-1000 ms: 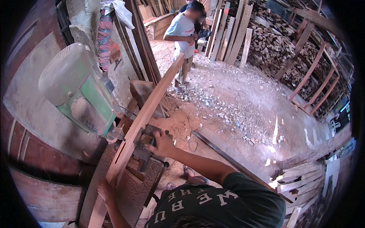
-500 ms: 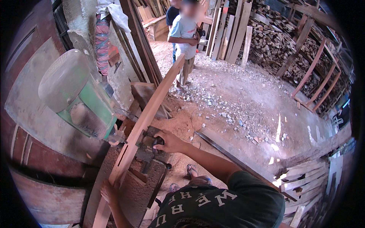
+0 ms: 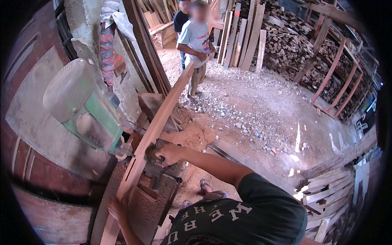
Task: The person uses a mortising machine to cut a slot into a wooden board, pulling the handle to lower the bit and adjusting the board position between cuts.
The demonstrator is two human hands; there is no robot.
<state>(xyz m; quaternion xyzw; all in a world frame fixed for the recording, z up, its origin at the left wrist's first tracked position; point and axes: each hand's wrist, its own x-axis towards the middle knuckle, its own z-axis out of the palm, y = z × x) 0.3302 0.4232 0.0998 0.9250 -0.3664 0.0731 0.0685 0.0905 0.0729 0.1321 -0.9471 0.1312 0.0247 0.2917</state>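
Woodworking station seen from above, with a long wooden board (image 3: 161,118) laid diagonally across a heavy machine bed (image 3: 153,196). The board runs from the near left, beside the wearer's body, to the far centre, where its far end is reached by a second person (image 3: 196,45) standing on the gravel floor (image 3: 253,110). Slots are seen cut into the board's near portion.

The right hand (image 3: 169,153) is laid over the board and the metal fixture (image 3: 157,163) at mid-length, fingers curled and pressed down; whether board or fixture is gripped cannot be told. The left hand (image 3: 115,207) is placed low at the near end against the board's edge, fingers partly hidden, so its closure cannot be told.

A green motor housing (image 3: 83,108) with a pale round end cap is mounted to the left, its spindle end directed toward the board. Stacked timber (image 3: 294,45) is stored at the far right, and leaning planks (image 3: 241,36) are stood at the far centre.

The board is judged stiff, fairly heavy and unwieldy through its length; a rough, dusty surface should offer good grip. Support is best taken at two separated places along its edges, with downward pressure applied near the fixture and fingers kept away from the spindle side.
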